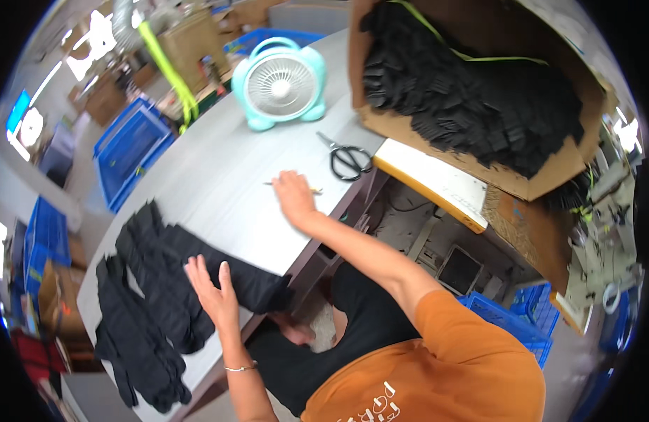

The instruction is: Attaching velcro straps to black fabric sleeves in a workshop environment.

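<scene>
My left hand (pixel 215 292), with a bracelet on its wrist, is over the near edge of a pile of black cloth pieces (pixel 162 281). Its fingers are spread and grip nothing; whether it touches the cloth I cannot tell. On the grey-white table (pixel 226 176), my right hand (pixel 295 197) reaches palm down with fingers stretched out. Beneath it lies a thin tool with a yellow part (pixel 316 190), its tip poking out on the other side; the hand hides its middle. Black-handled scissors (pixel 350 162) rest just beyond the right hand.
A turquoise fan (pixel 279 84) stands at the table's far side. At the far right, a large cardboard box (pixel 549 179) holds many black fabric strips (pixel 472 98). A white board with a yellow edge (pixel 437 179) sits below it. Blue crates (pixel 131 155) stand around the table.
</scene>
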Tool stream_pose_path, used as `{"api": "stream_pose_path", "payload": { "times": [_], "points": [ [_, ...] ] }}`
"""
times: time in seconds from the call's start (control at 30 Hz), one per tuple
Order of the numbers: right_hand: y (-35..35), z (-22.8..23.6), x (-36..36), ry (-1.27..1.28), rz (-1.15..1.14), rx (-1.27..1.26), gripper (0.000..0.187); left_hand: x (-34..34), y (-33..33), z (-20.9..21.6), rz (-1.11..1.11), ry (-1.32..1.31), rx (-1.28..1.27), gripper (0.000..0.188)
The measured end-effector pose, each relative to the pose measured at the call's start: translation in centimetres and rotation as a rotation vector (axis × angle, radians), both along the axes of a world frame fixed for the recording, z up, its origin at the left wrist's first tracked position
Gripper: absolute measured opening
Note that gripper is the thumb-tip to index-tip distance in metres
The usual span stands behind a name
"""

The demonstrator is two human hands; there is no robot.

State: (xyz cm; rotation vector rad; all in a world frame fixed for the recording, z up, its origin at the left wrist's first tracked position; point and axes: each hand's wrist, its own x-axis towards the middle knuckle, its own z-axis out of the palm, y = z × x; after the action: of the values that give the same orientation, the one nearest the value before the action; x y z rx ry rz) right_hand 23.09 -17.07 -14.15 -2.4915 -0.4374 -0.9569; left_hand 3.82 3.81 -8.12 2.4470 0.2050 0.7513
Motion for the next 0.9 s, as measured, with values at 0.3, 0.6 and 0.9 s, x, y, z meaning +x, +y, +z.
{"api": "stream_pose_path", "payload": {
  "times": [0.3, 0.6, 0.9],
  "points": [
    [-7.7, 3.1, -3.6, -0.088, 0.149, 0.044, 0.029, 9.6, 0.7, -3.6, -0.3, 0.263, 0.427, 0.079],
    [-32.0, 13.4, -4.1, -0.14, -0.646, -0.124, 0.032, 14.4, 5.6, -2.9, -0.202, 0.16, 0.362, 0.073],
    [-42.2, 17.1, -6.1, -0.254, -0.804, -0.436, 0.024, 5.3, 0.9, -3.9, -0.305, 0.285, 0.331, 0.069]
  ]
}}
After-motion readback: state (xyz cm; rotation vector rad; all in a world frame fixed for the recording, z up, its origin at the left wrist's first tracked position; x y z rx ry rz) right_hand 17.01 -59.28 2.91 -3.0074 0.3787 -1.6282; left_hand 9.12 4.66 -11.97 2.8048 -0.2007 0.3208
